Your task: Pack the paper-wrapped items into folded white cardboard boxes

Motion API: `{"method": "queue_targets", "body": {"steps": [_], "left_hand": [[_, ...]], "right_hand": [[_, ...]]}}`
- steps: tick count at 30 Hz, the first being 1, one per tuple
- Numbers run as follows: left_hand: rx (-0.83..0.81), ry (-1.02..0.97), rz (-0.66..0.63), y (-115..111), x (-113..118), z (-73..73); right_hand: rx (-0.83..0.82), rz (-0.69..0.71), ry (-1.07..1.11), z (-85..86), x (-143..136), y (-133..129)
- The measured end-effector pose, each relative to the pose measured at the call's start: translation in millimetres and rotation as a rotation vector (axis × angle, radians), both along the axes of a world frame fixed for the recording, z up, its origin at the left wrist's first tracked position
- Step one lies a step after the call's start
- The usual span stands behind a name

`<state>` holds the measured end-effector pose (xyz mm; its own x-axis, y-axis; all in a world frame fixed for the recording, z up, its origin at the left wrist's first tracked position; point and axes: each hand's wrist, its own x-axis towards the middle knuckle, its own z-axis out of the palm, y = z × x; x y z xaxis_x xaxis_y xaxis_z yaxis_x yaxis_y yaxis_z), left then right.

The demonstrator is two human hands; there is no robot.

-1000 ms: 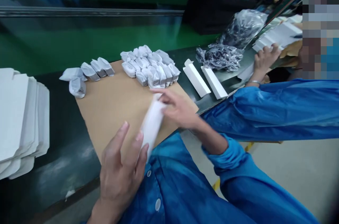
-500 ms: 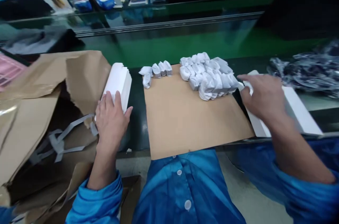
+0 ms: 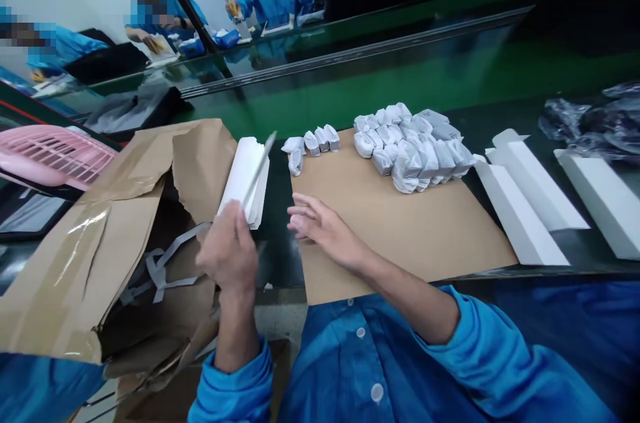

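Observation:
My left hand (image 3: 230,250) is closed on a thin flat white carton (image 3: 262,166), held up edge-on and slightly blurred. Just behind it lies a stack of flat white cartons (image 3: 239,163). Over the left part of a brown cardboard sheet (image 3: 400,236) hovers my right hand (image 3: 327,230), empty, its fingers apart and pointing left. Many small bundles in white paper (image 3: 415,150) sit packed together on the sheet's far right. A smaller group of wrapped bundles (image 3: 320,140) stands at its far left corner.
Long white open boxes (image 3: 520,216) lie at the right, near clear plastic bags (image 3: 575,126). On the left is a torn brown carton (image 3: 125,210) with grey strapping, beside a pink basket (image 3: 60,153). Co-workers in blue sit beyond the green bench.
My right hand has left the white box at the right and come over to the cardboard sheet. My left hand has lifted a flat carton from the stack. The view has shifted left and tilted.

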<state>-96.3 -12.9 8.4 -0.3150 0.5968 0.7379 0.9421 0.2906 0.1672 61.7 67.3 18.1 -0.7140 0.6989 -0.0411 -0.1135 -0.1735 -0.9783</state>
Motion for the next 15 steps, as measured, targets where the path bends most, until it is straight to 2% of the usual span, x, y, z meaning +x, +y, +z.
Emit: {"method": "queue_targets", "body": {"steps": [2,3,4,5,6,8,9,10,11,12,15], "left_hand": [[0.067,0.106,-0.253,-9,33,-7.5],[0.025,0.117,-0.403,-14,48,-9.4],[-0.016,0.075,-0.505,-20,61,-9.2],[-0.008,-0.017,-0.527,-25,70,-6.6],[0.037,-0.158,-0.507,-30,74,-1.9],[0.096,-0.523,-0.433,-32,70,10.6],[0.028,-0.708,-0.447,-30,65,16.1],[-0.102,-0.865,-0.475,-26,60,19.9],[-0.219,-0.993,-0.485,-21,56,21.4],[-0.294,-1.104,-0.482,-16,53,20.8],[-0.21,-1.442,-0.456,-4,54,12.3]], "right_hand": [[-0.056,-0.105,0.048,0.5,1,4],[-0.034,-0.143,0.04,0.3,8,8],[0.015,-0.145,0.005,0.7,20,13],[0.083,-0.091,-0.054,2.1,35,19],[0.162,0.025,-0.131,4.6,53,26],[0.32,0.373,-0.289,12.6,89,38],[0.392,0.54,-0.35,17.1,104,42],[0.474,0.636,-0.413,21.1,115,42],[0.582,0.625,-0.489,24.0,123,39],[0.719,0.524,-0.581,25.4,127,34],[1.189,0.065,-0.808,20.3,130,9]]}}
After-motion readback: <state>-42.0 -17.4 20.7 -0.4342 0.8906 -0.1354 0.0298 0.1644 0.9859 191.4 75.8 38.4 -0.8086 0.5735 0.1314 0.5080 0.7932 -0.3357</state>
